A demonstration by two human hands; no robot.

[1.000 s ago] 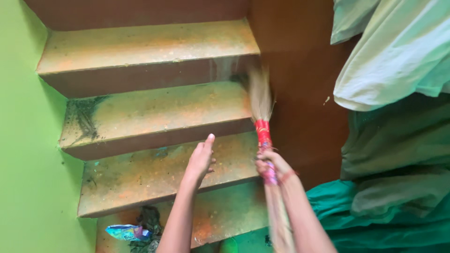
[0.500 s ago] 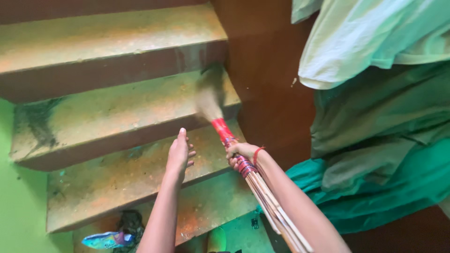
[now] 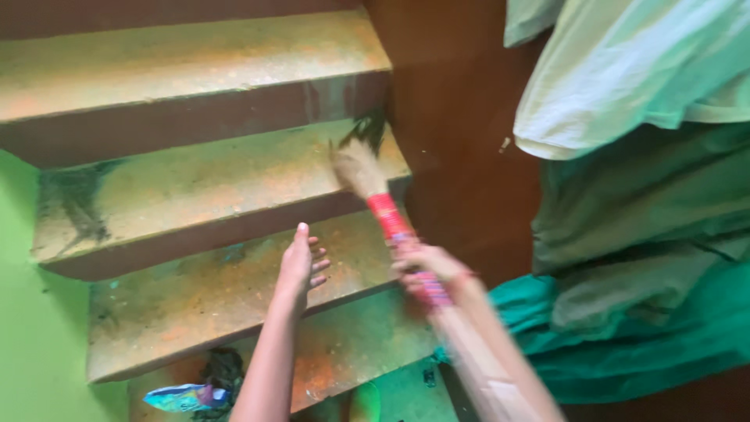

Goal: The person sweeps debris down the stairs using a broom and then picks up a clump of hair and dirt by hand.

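My right hand (image 3: 428,264) grips a grass broom (image 3: 383,205) by its red-wrapped neck. The pale bristle head rests on the middle step (image 3: 211,184) near the brown side wall, beside a small dark heap of dirt (image 3: 369,129). The broom's long handle runs down past my forearm and is blurred. My left hand (image 3: 299,264) hovers flat over the lower step (image 3: 211,301), fingers slightly spread and holding nothing.
A green wall (image 3: 31,312) bounds the stairs on the left, a brown wall (image 3: 461,117) on the right. Dark dust (image 3: 74,199) marks the middle step's left end. Hanging white and green cloths (image 3: 641,195) fill the right. A crumpled wrapper (image 3: 180,397) and debris lie below.
The broom head has shifted slightly right along the middle step toward the corner. My right hand has dropped a little and blurred; my left hand has barely moved.
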